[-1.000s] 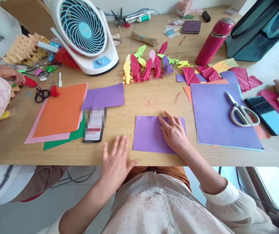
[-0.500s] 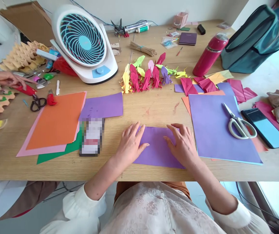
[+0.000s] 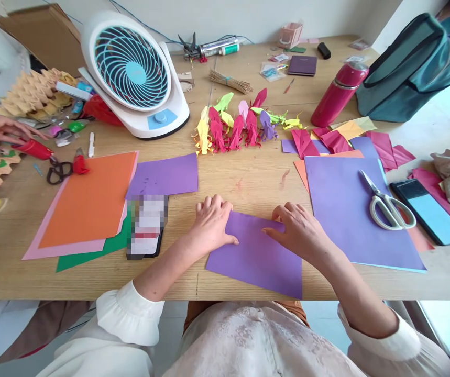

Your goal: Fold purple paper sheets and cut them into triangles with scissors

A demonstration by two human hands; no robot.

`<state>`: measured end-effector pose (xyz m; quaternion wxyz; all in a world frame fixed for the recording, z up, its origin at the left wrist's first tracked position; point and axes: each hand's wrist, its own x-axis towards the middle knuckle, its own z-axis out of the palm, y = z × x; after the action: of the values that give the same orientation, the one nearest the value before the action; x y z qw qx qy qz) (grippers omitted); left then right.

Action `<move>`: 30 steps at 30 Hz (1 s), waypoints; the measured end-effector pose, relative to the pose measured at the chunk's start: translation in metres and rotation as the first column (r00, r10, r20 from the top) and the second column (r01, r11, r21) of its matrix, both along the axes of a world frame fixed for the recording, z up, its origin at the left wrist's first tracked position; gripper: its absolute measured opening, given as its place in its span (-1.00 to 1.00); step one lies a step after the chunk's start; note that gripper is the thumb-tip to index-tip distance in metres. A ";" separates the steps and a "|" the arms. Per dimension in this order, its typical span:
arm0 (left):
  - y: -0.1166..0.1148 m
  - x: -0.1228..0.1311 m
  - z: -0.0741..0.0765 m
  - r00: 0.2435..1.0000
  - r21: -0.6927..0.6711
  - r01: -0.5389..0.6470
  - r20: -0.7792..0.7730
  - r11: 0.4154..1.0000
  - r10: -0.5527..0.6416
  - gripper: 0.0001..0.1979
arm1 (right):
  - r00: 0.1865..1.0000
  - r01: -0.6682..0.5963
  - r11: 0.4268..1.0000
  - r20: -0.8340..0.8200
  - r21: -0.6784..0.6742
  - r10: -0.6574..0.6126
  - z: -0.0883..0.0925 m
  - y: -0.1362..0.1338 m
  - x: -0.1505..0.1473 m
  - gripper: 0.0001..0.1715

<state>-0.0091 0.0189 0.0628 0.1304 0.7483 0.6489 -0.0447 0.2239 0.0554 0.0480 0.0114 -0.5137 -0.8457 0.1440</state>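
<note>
A rectangular sheet of purple paper (image 3: pixel 254 256) lies in front of me near the table's front edge, turned slightly askew. My left hand (image 3: pixel 213 220) grips its far left corner, thumb over the top face and fingers curled at the edge. At the far right part of the sheet, my right hand (image 3: pixel 297 226) pinches it between thumb and bent fingers. Some fingertips of both hands are hidden. Another purple sheet (image 3: pixel 164 175) lies left of my hands, behind a phone (image 3: pixel 148 228) with a blurred screen. To the right, scissors (image 3: pixel 392 209) rest on a larger purple sheet (image 3: pixel 350 209).
Folded paper figures (image 3: pixel 236 125) stand beyond my hands. A fan (image 3: pixel 136 73), orange paper (image 3: pixel 87 204) and a co-worker's hand (image 3: pixel 7 128) near a red-handled tool (image 3: pixel 36 149) are at left. A flask (image 3: pixel 340 91), a bag (image 3: pixel 401 73) and another phone (image 3: pixel 431 209) are at right.
The purple sheet has turned and shifted toward me. My fingers, flatter on it before, are now curled at its far edge. The co-worker's hand has moved slightly.
</note>
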 end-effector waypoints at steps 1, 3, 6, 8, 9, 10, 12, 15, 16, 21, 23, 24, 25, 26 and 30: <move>0.002 0.000 0.001 1.000 -0.021 0.002 0.004 1.000 -0.002 -0.30 | 1.000 -0.013 1.000 0.003 -0.006 0.013 0.000 0.000 0.000 -0.69; 0.004 0.000 0.003 1.000 -0.056 0.008 0.019 0.998 -0.007 -0.35 | 1.000 -0.009 1.000 -0.007 -0.027 0.008 0.000 -0.001 0.000 -0.69; 0.003 0.001 0.007 0.999 -0.063 0.006 0.052 0.998 -0.003 -0.37 | 0.997 0.055 0.993 -0.045 -0.103 -0.060 0.003 -0.004 -0.001 -0.67; 0.001 0.001 0.008 0.997 -0.069 0.006 0.077 0.998 -0.001 -0.38 | 0.994 0.084 0.984 -0.051 -0.157 -0.093 0.006 -0.006 -0.001 -0.64; 0.000 0.002 0.008 0.996 -0.077 0.009 0.088 0.997 -0.002 -0.39 | 0.994 0.091 0.979 -0.044 -0.183 -0.101 0.008 -0.007 -0.001 -0.64; -0.001 0.001 0.008 0.996 -0.084 0.009 0.093 0.996 -0.001 -0.40 | 0.994 0.094 0.973 -0.035 -0.210 -0.104 0.009 -0.008 0.000 -0.66; -0.004 0.000 0.006 0.994 -0.091 0.010 0.105 0.996 0.000 -0.42 | 0.995 0.085 0.965 -0.022 -0.250 -0.093 0.010 -0.011 0.001 -0.73; -0.011 -0.003 0.000 0.983 -0.065 0.018 0.181 0.998 -0.006 -0.38 | 0.998 0.028 0.977 -0.041 -0.212 -0.037 0.008 -0.020 0.004 -0.80; -0.014 -0.004 -0.002 0.977 -0.050 0.018 0.214 0.999 -0.007 -0.36 | 0.998 0.012 0.983 -0.060 -0.182 -0.024 0.007 -0.024 0.005 -0.81; -0.052 -0.005 -0.007 0.963 0.097 -0.014 0.269 0.995 -0.013 -0.07 | 0.984 0.027 0.999 -0.177 0.038 -0.020 0.002 -0.055 0.012 -0.68; -0.077 -0.006 -0.009 0.969 0.150 0.007 0.242 0.989 -0.044 0.04 | 0.972 -0.034 0.989 -0.224 0.141 0.065 -0.001 -0.073 0.014 -0.58; -0.091 -0.006 -0.011 0.973 0.150 0.033 0.220 0.988 -0.066 0.05 | 0.960 -0.097 0.979 -0.243 0.178 0.139 -0.004 -0.083 0.016 -0.51; -0.104 -0.007 -0.014 0.976 0.134 0.068 0.195 0.989 -0.093 0.05 | 0.940 -0.176 0.963 -0.256 0.204 0.226 -0.008 -0.093 0.017 -0.43; -0.118 -0.007 -0.018 0.979 0.108 0.101 0.165 0.989 -0.118 0.03 | 0.911 -0.268 0.937 -0.257 0.224 0.322 -0.014 -0.104 0.019 -0.33; -0.160 -0.004 -0.036 0.989 0.093 0.140 0.026 0.986 -0.143 -0.03 | 0.840 -0.470 0.815 -0.113 0.339 0.531 -0.041 -0.138 0.031 -0.36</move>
<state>-0.0127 -0.1416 0.0272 0.1034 0.7981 0.5934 -0.0119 0.2545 -0.0825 0.0074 0.1362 -0.2467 -0.9573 0.0643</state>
